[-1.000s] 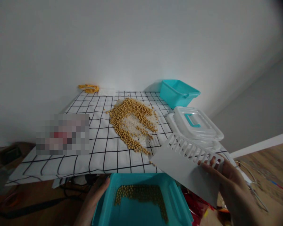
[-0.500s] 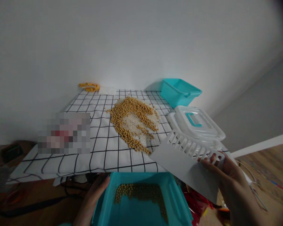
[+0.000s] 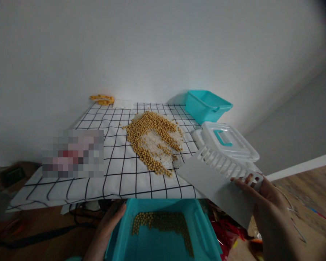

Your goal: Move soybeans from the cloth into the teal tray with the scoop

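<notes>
My right hand [image 3: 263,197] grips a flat white plastic scraper [image 3: 218,177] with a slotted top edge, held over the table's front right corner. Its far corner points at a pile of yellow soybeans mixed with white rice [image 3: 153,139] on the black-and-white grid cloth [image 3: 116,174]. My left hand [image 3: 105,228] holds the left side of a teal bin [image 3: 203,235] below the table's front edge. A patch of soybeans [image 3: 163,223] lies inside that bin.
A second teal bin [image 3: 206,105] stands at the table's back right by the wall. Clear lidded containers with a teal handle [image 3: 228,145] are stacked at the right edge. A yellow object [image 3: 102,99] and white paper lie at the back. Cables and wood floor lie below.
The scraper has risen slightly and shifted right, tilting a little; my left hand and the teal bin have stayed in place.
</notes>
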Motion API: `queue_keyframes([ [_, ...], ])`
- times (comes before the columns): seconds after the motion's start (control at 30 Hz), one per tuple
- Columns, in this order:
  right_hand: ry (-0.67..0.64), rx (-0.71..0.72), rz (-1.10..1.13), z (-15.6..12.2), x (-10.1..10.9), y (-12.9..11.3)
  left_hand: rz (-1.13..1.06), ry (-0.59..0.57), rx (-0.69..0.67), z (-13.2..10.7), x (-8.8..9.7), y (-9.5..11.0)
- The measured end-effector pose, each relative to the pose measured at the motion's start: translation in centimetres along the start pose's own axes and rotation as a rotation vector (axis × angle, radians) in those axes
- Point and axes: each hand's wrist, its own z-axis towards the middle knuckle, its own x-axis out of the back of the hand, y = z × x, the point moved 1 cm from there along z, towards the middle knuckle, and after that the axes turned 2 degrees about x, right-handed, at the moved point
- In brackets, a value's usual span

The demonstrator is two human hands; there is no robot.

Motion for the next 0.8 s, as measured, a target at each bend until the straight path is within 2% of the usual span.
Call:
queue_keyframes([
  [0.13, 0.002, 0.002, 0.017, 0.2, -0.6, 0.0, -0.054, -0.041, 0.088, 0.0, -0.1, 0.3],
  [0.4, -0.116, -0.043, 0.005, 0.0, -2.0, 0.1, 0.013, -0.039, 0.06, 0.2, -0.1, 0.0],
  [0.53, -0.142, -0.059, -0.023, -0.2, -2.1, 0.2, -0.022, -0.008, 0.105, 0.0, -0.2, -0.1],
  [0.67, -0.134, -0.049, 0.007, -0.4, -2.3, 0.0, -0.164, -0.022, 0.129, -1.3, 0.0, 1.7],
  [0.8, -0.13, -0.071, 0.019, -0.5, -2.2, 0.0, -0.155, -0.036, 0.175, -3.1, 0.5, 3.3],
])
